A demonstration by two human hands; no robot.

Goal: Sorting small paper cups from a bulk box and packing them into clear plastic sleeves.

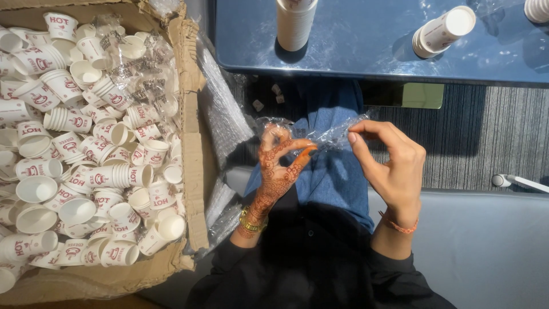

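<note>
Pinched between thumb and forefinger of each hand, a crumpled clear plastic wrapper (320, 134) is held stretched over the lap, above the blue fabric of the knees; both grips are closed on it, the left hand (278, 166), patterned with henna, at one end and the right hand (386, 166) at the other. The wrapper is kept well short of the near edge of the dark glossy table (366, 51), on which a tall stack of paper cups (294, 23) is stood near the middle and a second stack (443, 30) is laid on its side toward the right. A large cardboard box (191, 143) heaped with loose small paper cups (86, 160) is placed to the left, with more clear plastic (226, 114) spilled down its torn side. The wrapper appears to be in the course of being pulled open or straightened. A steady, opposed pull with both pinches would be called for, since thin film of this kind is judged likely to slip or tear unevenly.
</note>
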